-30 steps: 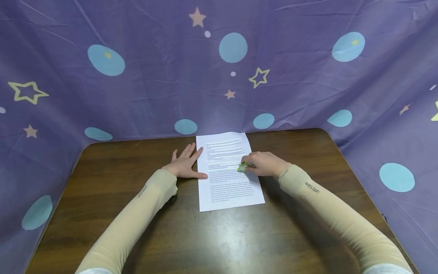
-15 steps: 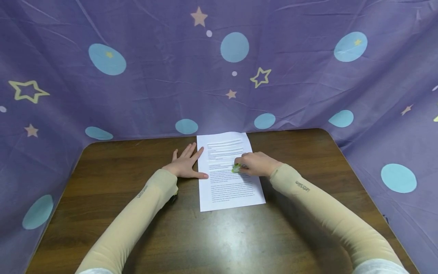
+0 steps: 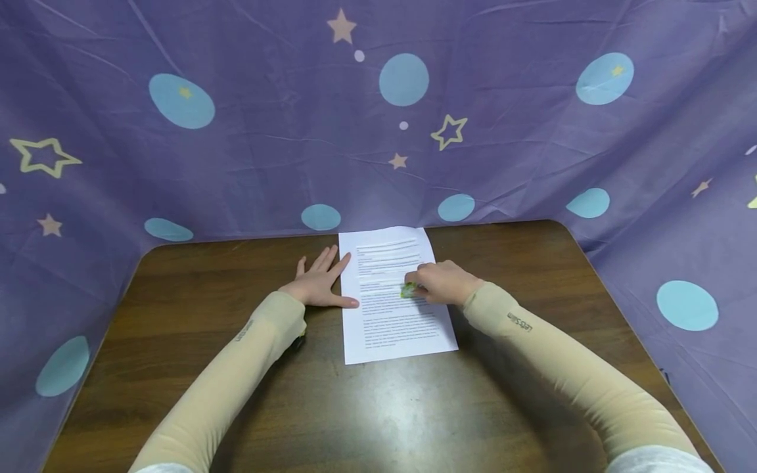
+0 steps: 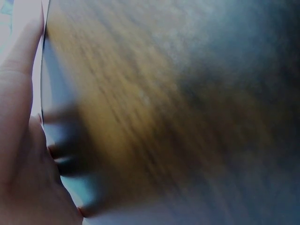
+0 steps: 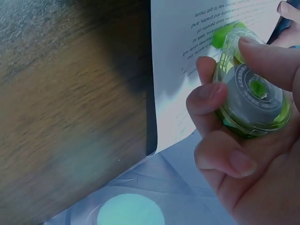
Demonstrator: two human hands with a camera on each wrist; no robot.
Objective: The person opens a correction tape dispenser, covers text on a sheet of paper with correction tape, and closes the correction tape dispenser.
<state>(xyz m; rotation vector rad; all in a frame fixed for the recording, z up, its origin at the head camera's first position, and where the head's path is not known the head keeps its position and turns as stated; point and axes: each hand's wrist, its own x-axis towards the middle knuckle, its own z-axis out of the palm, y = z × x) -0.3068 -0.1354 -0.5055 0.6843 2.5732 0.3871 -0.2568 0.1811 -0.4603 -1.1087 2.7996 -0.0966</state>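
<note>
A printed sheet of paper lies near the far edge of the table, several of its upper lines crossed by white strips. My left hand rests spread at the sheet's left side, with thumb and index fingertip on its margin. Over the middle of the text my right hand grips a correction tape, its tip at a printed line. In the right wrist view the correction tape has a clear body with green parts and a grey disc, held between thumb and curled fingers.
The brown wooden table extends in front of the sheet and to both sides. A purple curtain with stars and dots hangs right behind the table's far edge and along the sides.
My right hand has moved a little left along the text line with the correction tape, then stayed about there for the last half second. The left hand and the sheet stay in place.
</note>
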